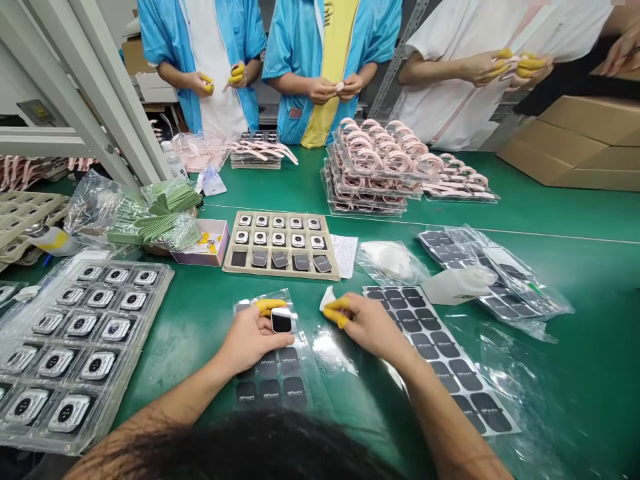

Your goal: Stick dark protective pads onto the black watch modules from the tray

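Note:
My left hand (255,333), with a yellow finger cot, grips a smartwatch body (281,321) whose dark screen faces up. Beneath it lies a clear sheet of dark square film stickers (270,365) with printed lettering. To the right, my right hand (363,320), in yellow finger cots, pinches a small white wipe (327,298) just above the green table (200,310). A sheet of black square stickers (447,353) on white backing runs beside and partly behind my right forearm.
A beige tray (227,262) of watch bodies stands ahead, with a larger tray (113,393) of them at left. A white bottle (457,285) lies at right. Stacked trays of pink straps (375,163), green straps (160,220) and a carton (575,143) sit farther off. Three co-workers stand opposite.

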{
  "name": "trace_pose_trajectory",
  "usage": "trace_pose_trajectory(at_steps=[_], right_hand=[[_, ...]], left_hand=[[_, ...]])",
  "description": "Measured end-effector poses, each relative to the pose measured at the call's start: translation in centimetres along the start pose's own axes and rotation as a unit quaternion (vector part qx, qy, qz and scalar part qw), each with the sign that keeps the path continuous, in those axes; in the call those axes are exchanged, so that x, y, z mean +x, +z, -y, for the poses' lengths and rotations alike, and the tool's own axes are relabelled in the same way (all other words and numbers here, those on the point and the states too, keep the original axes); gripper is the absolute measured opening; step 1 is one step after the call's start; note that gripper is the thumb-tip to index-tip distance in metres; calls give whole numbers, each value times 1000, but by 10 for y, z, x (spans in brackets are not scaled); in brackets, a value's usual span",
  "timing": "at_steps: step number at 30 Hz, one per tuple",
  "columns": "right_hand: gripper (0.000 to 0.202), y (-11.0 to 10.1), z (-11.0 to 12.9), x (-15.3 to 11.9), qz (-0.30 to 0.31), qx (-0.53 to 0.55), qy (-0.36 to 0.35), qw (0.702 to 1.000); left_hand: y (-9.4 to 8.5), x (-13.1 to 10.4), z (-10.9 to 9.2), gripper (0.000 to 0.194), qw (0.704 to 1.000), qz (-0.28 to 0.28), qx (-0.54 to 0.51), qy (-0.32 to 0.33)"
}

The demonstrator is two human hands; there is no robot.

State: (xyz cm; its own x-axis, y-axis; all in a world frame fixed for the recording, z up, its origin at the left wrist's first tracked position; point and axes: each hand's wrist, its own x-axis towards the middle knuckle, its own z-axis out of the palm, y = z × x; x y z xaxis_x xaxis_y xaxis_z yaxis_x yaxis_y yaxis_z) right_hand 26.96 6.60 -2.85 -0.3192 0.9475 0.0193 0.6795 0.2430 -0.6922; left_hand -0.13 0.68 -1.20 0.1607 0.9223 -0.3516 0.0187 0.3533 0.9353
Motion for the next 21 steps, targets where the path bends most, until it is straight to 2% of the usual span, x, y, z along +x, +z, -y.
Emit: trace_pose_trajectory(at_steps=[2,4,7,9,11,14,18,21], right_hand=[[18,6,20,-14,37,108,-41,993],[15,17,41,-21,13,158,-103,982],[15,37,60,-19,-63,100,-199,973],[20,46,59,-16,-89,33,-229,969],[28,49,53,-16,-81,-8,-253,964],[36,51,45,-16,-74,-4,-273,959],[27,54,46,-15,-134,15,-220,966],[22,58,49,-14,-111,10,-251,962]], left_hand=[[1,0,1,65,999,-21,24,-7],[3,0,2,60,999,-26,37,7],[5,0,5,56,999,-5,25,26],[5,1,6,57,1000,3,18,20],[4,1,7,59,1000,7,27,14],[4,1,8,57,999,14,35,17],[4,2,8,57,1000,3,-12,6],[4,3,10,56,1000,-8,-7,17]])
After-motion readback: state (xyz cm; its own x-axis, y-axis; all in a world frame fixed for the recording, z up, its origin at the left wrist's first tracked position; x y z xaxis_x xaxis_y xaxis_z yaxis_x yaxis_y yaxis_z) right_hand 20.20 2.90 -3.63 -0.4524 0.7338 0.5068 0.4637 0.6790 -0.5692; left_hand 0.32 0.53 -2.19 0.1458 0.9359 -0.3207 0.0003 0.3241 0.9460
